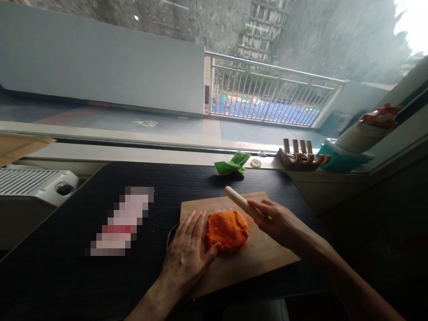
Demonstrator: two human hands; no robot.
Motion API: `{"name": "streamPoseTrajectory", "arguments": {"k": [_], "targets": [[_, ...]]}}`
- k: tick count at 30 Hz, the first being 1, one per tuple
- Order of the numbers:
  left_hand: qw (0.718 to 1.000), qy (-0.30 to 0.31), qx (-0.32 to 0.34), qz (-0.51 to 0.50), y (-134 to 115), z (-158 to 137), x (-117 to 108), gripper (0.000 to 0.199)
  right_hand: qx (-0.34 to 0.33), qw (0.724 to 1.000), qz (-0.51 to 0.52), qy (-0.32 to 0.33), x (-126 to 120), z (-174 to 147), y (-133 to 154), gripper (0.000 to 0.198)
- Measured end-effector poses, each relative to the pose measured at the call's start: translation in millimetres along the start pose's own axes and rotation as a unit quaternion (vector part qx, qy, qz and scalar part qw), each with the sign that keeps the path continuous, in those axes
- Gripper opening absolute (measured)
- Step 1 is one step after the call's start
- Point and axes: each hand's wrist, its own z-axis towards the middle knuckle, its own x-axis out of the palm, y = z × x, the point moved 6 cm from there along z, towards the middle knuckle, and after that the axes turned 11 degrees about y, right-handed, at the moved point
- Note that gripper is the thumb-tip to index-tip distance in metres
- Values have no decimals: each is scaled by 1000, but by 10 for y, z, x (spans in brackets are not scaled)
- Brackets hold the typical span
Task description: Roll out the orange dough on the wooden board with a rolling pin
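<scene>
As we go from left to right, with the orange dough [228, 229] as the centre of our clock, we meet a white radiator [33, 183] at nine o'clock and a brown paper-like sheet [23, 148] between nine and ten. On the dark table [143, 272], also at nine but nearer, lies a pixelated pinkish item [122, 223]; we cannot tell whether it holds anything. A thin curved rim [169, 235] peeks out beside our left hand [187, 243], too little of it for us to call it a container.

That hand, between eight and nine, lies palm down, fingers extended and thumb spread wide, the thumb touching the dough's lower edge. The dough sits as a flattened round on the wooden board [240, 269]. At three, our right hand [276, 223] is wrapped round the near end of a pale rolling pin [241, 203], which slants over the board towards one.

We see a green cloth [234, 164] at twelve and a small tape roll [256, 166] at one. At two, a brown holder [296, 161] carries several curved wooden pieces; farther out stands a teal tub [344, 160], its inside hidden from us, with an orange-topped pale cylinder [357, 136] tilted above it.
</scene>
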Motion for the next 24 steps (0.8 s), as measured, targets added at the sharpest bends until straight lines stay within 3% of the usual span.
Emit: {"name": "streamPoseTrajectory", "arguments": {"k": [3, 7, 12, 19, 24], "targets": [[1000, -2, -14, -12, -5, -65, -38, 76, -65, 997, -33, 17, -14, 146, -34, 40], [999, -19, -16, -29, -74, -250, -90, 70, -75, 994, -52, 59, 82, 477, -113, 39], [998, -44, -31, -42, -97, -383, -71, 57, -127, 987, -53, 87, 126, 840, 36, 42], [995, -59, -35, -72, -79, -348, -81, 45, -174, 971, -62, 153, 46, 728, 138, 41], [995, -67, -26, -72, -89, -353, -100, 42, -134, 978, -117, 113, 79, 814, 76, 50]]}}
